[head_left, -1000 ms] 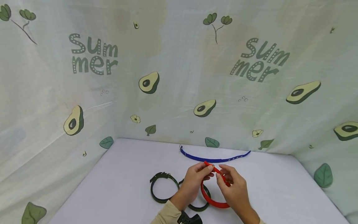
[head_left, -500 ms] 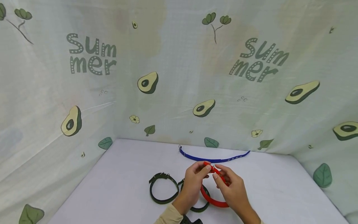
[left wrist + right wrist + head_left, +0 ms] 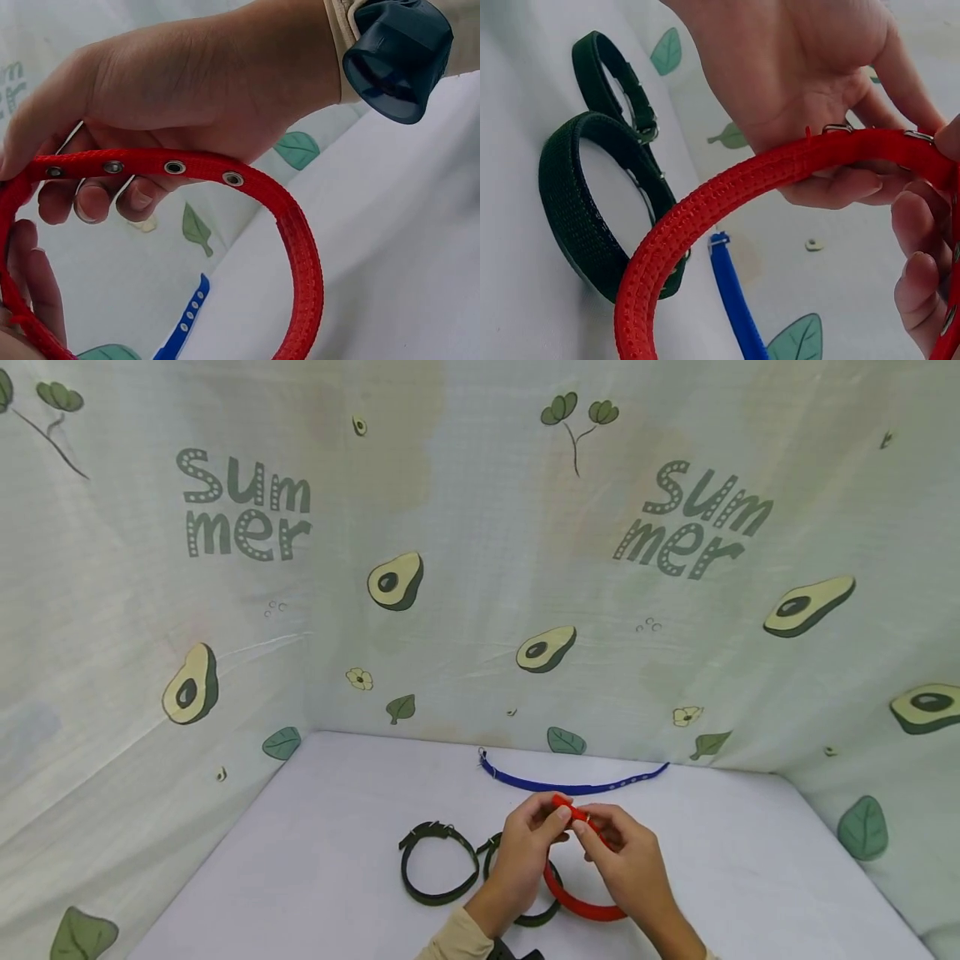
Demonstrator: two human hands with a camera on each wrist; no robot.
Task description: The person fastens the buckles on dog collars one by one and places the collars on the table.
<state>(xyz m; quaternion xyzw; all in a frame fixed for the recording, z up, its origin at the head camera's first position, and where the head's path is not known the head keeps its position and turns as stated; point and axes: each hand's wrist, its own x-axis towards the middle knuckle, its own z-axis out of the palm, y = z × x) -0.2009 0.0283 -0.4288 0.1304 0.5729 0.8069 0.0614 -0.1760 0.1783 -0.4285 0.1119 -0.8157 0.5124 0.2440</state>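
A red collar [image 3: 588, 910] is bent into a loop held above the white table. My left hand [image 3: 517, 856] pinches the strap between thumb and fingers near its tip. Close beside it, my right hand [image 3: 633, 864] pinches the same collar. Metal eyelets line the strap of the red collar [image 3: 304, 255] in the left wrist view. In the right wrist view two metal fittings show on the red collar [image 3: 697, 214] by the right hand [image 3: 787, 75]. Fingers partly cover where the strap's ends meet.
Behind the hands a blue collar [image 3: 577, 791] lies stretched out. Left of them, a dark green collar [image 3: 431, 899] lies buckled in a ring. A second dark green collar [image 3: 536, 921] lies partly behind my left hand. A patterned cloth [image 3: 465, 527] hangs behind the table.
My right thumb has shifted closer to my left thumb, covering more of the strap between them. The red loop has moved slightly to the right.
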